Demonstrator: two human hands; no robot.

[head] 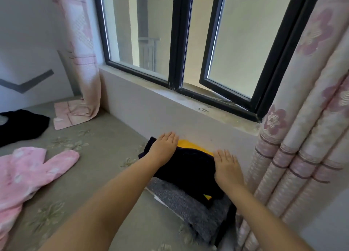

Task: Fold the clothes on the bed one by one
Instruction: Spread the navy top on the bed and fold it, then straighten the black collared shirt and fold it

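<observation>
A folded black garment [188,165] lies on top of a stack by the wall under the window. A yellow garment [190,145] shows beneath it, and a folded grey garment [187,201] lies lower in the stack. My left hand [164,148] presses flat on the black garment's left end, fingers straight. My right hand [226,167] presses flat on its right end. A pink spotted garment [28,171] lies unfolded at the left of the bed [98,175]. Another black garment [20,126] lies spread at the far left.
The wall under the window sill [170,94] borders the bed right behind the stack. A flowered curtain [302,137] hangs just right of the stack. A second pink curtain [83,71] hangs at the back left, its end lying on the bed.
</observation>
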